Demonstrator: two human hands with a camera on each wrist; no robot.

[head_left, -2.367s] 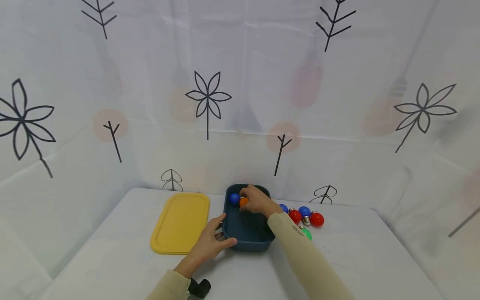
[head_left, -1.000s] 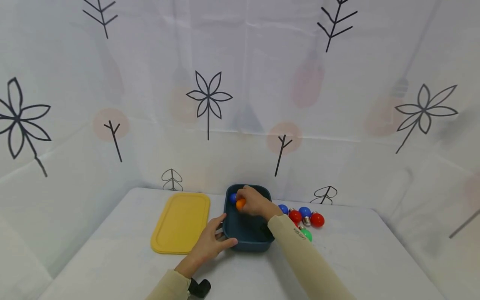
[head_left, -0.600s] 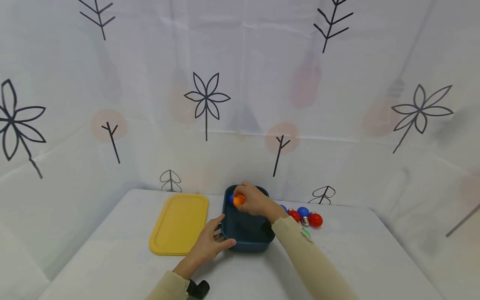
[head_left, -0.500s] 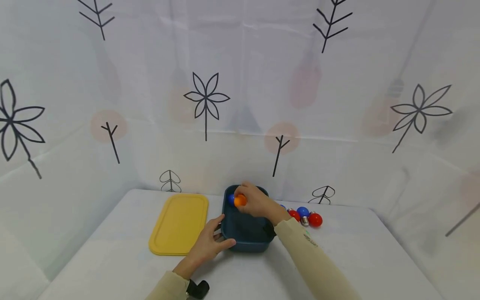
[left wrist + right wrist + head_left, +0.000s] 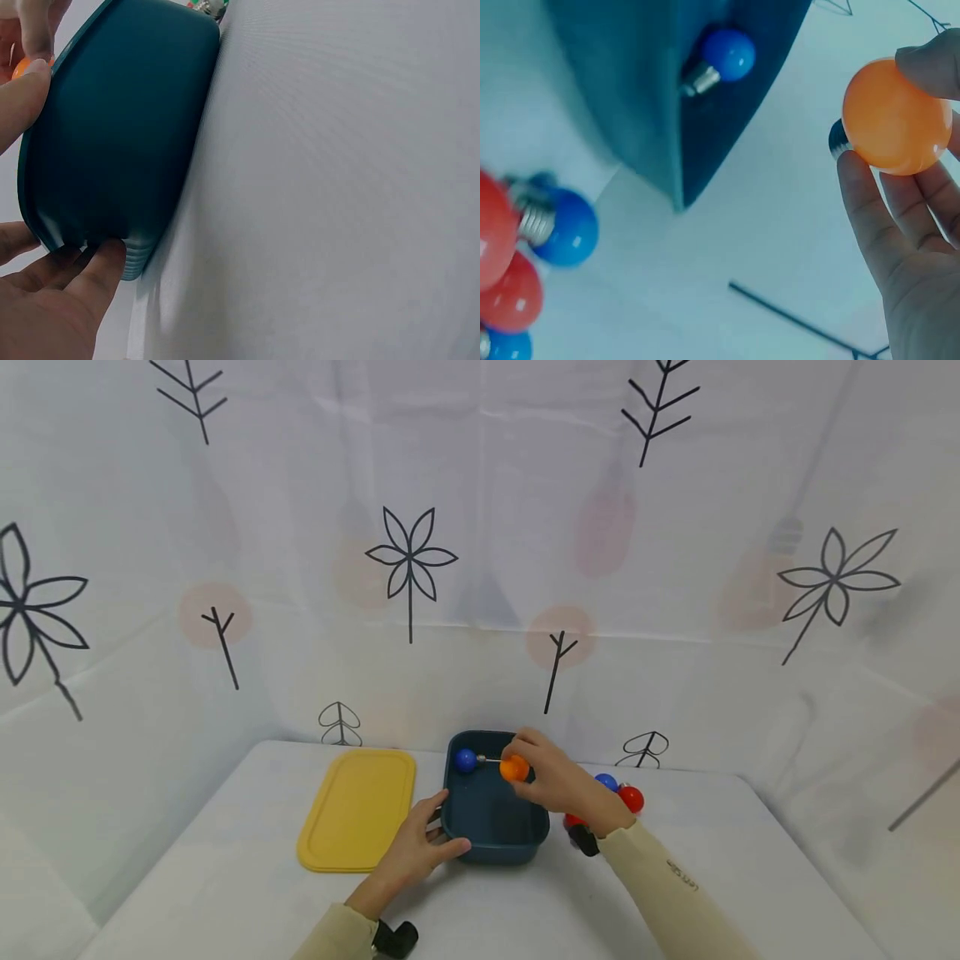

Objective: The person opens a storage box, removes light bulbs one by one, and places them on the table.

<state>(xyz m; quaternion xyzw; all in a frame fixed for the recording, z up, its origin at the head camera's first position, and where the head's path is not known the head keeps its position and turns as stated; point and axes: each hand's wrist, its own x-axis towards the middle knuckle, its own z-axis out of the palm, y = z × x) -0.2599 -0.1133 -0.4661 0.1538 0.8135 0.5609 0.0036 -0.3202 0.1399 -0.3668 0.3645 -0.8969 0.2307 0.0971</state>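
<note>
My right hand (image 5: 566, 787) pinches an orange light bulb (image 5: 514, 768) between thumb and fingers, over the right side of a dark blue bin (image 5: 497, 853). In the right wrist view the bulb's base points away from the palm. A blue light bulb (image 5: 466, 761) lies inside the bin at the far left, its metal base toward the right. My left hand (image 5: 412, 852) holds the bin's near left corner. In the left wrist view its thumb is at the rim and its fingers lie against the side wall (image 5: 124, 120).
A yellow lid-like tray (image 5: 356, 810) lies flat left of the bin. Right of the bin is a cluster of red (image 5: 632, 799) and blue bulbs (image 5: 606, 781), partly hidden by my right wrist. A patterned white cloth (image 5: 480, 677) hangs behind the table.
My right hand has lifted the orange bulb away from beside the blue bulb and carried it right across the bin. The left hand and bin have stayed put.
</note>
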